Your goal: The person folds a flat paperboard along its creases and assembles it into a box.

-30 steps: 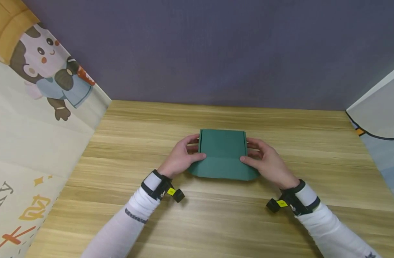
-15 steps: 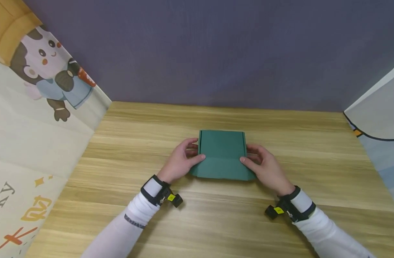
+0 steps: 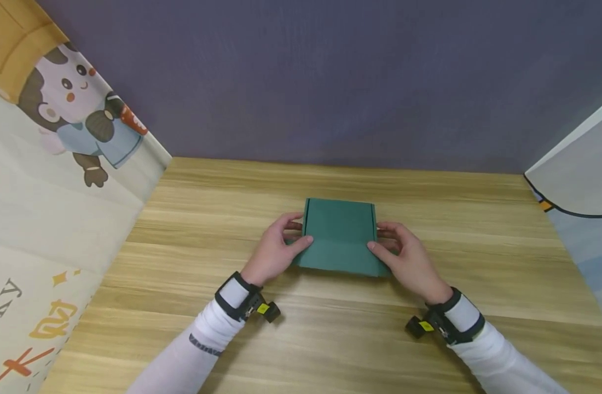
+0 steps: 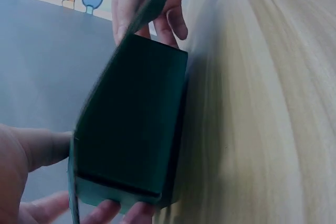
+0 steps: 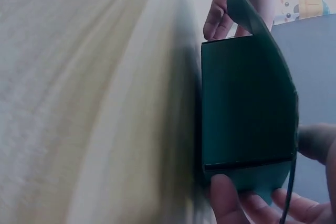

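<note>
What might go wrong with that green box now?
The front flap of the green box sticks out, untucked, so it might bend if pushed in crookedly. The left hand and right hand hold the box from both sides, so squeezing too hard could perhaps dent it.

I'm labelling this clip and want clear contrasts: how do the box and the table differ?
Color: the box is dark green; the table is pale, yellowish wood tones.
Surface: the box looks plain; the table shows streaked grain.
Size: the box is much smaller than the table.
Handling: the left hand and right hand hold the box, not the table.
Shared: both have straight back edges.
</note>
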